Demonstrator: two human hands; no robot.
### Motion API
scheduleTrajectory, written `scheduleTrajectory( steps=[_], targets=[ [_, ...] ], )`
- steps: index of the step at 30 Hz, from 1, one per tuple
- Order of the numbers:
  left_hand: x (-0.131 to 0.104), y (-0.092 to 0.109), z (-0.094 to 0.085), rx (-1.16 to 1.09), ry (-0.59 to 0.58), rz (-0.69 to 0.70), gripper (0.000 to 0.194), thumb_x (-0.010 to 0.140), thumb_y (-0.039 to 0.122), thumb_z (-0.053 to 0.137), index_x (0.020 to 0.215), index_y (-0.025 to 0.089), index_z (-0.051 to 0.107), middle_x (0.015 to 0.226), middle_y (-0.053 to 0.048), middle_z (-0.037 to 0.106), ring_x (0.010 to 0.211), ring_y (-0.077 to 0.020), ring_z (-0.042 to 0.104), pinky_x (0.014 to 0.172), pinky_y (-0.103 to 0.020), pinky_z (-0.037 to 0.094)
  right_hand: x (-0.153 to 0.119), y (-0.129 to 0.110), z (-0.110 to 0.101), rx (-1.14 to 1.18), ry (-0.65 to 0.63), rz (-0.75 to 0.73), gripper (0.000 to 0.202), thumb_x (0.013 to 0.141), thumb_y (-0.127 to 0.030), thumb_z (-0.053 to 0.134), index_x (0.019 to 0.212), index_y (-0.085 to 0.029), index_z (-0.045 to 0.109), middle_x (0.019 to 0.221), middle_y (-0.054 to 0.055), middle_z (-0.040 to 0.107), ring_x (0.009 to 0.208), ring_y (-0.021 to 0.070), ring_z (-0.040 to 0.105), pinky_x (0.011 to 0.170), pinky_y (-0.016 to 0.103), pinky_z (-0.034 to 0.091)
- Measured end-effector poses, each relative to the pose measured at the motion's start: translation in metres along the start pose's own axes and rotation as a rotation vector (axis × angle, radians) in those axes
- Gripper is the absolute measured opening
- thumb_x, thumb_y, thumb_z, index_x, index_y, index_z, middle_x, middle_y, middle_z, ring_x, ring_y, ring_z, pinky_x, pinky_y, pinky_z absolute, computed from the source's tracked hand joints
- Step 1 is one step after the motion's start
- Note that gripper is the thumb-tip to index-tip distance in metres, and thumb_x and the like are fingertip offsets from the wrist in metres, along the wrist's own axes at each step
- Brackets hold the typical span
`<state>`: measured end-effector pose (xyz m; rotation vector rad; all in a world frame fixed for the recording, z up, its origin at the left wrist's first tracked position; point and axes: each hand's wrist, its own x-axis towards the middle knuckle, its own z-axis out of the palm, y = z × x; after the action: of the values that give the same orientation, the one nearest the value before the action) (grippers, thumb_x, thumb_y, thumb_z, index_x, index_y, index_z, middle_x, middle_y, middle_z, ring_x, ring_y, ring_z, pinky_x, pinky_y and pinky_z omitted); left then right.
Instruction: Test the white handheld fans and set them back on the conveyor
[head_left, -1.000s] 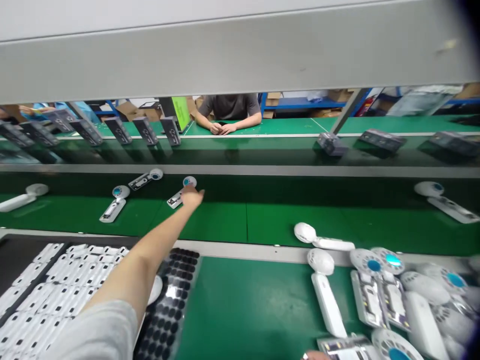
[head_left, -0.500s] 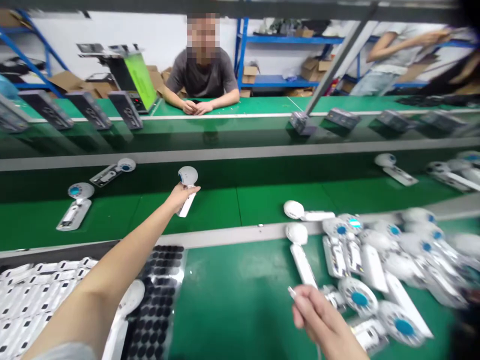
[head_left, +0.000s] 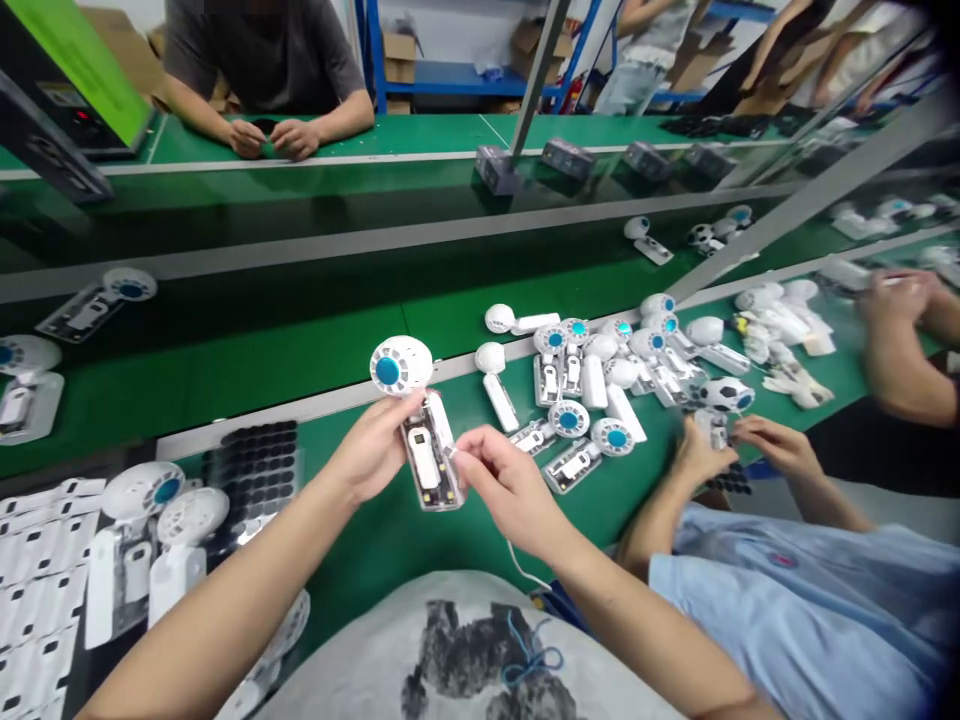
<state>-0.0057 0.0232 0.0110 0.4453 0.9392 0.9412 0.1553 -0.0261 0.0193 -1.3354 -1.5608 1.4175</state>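
Observation:
My left hand (head_left: 367,450) grips a white handheld fan (head_left: 401,365) by its handle, just below the round head with a blue centre. The handle stands upright, its uncovered inside facing me. My right hand (head_left: 514,490) pinches the plug end of a thin white cable (head_left: 529,572) at the handle's right edge. Whether the plug sits in the fan is hidden by my fingers. To the right lies a pile of similar white fans (head_left: 592,385). More unfinished-looking fans (head_left: 139,495) rest at lower left beside my forearm.
A tray of white handle shells (head_left: 45,600) and a sheet of black round pads (head_left: 259,465) lie at left. Beyond runs a green conveyor belt (head_left: 337,340) carrying a few fans. At right, a co-worker in a blue shirt (head_left: 810,570) handles a football-patterned fan. Another person (head_left: 262,60) sits opposite.
My left hand has brought the fan from the belt back in front of me. My right hand has moved left with the cable to meet its handle. The view has turned right and down.

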Motion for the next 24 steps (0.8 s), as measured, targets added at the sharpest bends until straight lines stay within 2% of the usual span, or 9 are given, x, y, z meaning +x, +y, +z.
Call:
scheduleTrajectory(
  steps=[4, 10, 16, 19, 21, 24],
  targets=[
    [-0.012, -0.002, 0.004, 0.050, 0.054, -0.042, 0.030, 0.065, 0.038, 0.072, 0.076, 0.013, 0.059, 0.061, 0.002, 0.054, 0.051, -0.0088, 0.051, 0.048, -0.021, 0.041, -0.009, -0.001, -0.002, -0.020, 0.018, 0.004, 0.012, 0.089, -0.029, 0.046, 0.083, -0.021, 0.051, 0.063, -0.004, 0.052, 0.059, 0.0103, 0.047, 0.060, 0.024, 0.038],
    [-0.024, -0.006, 0.013, 0.158, -0.022, -0.026, 0.028, 0.068, 0.037, 0.070, 0.077, 0.015, 0.056, 0.061, 0.003, 0.051, 0.050, -0.0064, 0.048, 0.046, -0.018, 0.038, -0.016, -0.006, 0.000, 0.038, -0.030, -0.007, 0.013, 0.089, -0.029, 0.046, 0.081, -0.020, 0.050, 0.061, -0.005, 0.049, 0.055, 0.0093, 0.042, 0.054, 0.023, 0.035],
    [-0.029, -0.008, 0.016, 0.334, -0.108, -0.043, 0.028, 0.072, 0.036, 0.067, 0.089, 0.017, 0.056, 0.071, 0.002, 0.058, 0.060, -0.0091, 0.054, 0.054, -0.021, 0.042, -0.020, -0.004, -0.003, -0.017, -0.063, 0.054, 0.015, 0.087, -0.028, 0.047, 0.075, -0.019, 0.050, 0.060, -0.006, 0.045, 0.052, 0.0084, 0.038, 0.049, 0.021, 0.031],
    [-0.028, -0.008, 0.016, 0.324, -0.121, -0.097, 0.030, 0.073, 0.036, 0.066, 0.094, 0.018, 0.055, 0.075, 0.001, 0.059, 0.061, -0.0100, 0.055, 0.056, -0.023, 0.043, -0.022, -0.002, -0.003, 0.023, -0.070, 0.062, 0.015, 0.087, -0.028, 0.046, 0.076, -0.019, 0.049, 0.059, -0.006, 0.044, 0.052, 0.0084, 0.037, 0.050, 0.022, 0.032],
    [-0.028, -0.009, 0.016, 0.311, -0.123, -0.109, 0.031, 0.073, 0.037, 0.066, 0.095, 0.018, 0.055, 0.077, 0.001, 0.059, 0.061, -0.0101, 0.055, 0.057, -0.023, 0.043, -0.023, -0.002, -0.002, -0.006, -0.054, 0.040, 0.014, 0.087, -0.027, 0.045, 0.077, -0.019, 0.049, 0.059, -0.006, 0.044, 0.053, 0.0087, 0.038, 0.051, 0.022, 0.032],
    [-0.030, -0.013, 0.016, 0.394, -0.099, -0.043, 0.034, 0.071, 0.036, 0.068, 0.097, 0.018, 0.055, 0.082, 0.000, 0.060, 0.066, -0.0109, 0.055, 0.060, -0.024, 0.042, -0.026, -0.002, -0.001, -0.148, -0.044, -0.032, 0.011, 0.087, -0.023, 0.046, 0.076, -0.019, 0.048, 0.058, -0.006, 0.044, 0.053, 0.0088, 0.039, 0.052, 0.023, 0.031]
  ],
)
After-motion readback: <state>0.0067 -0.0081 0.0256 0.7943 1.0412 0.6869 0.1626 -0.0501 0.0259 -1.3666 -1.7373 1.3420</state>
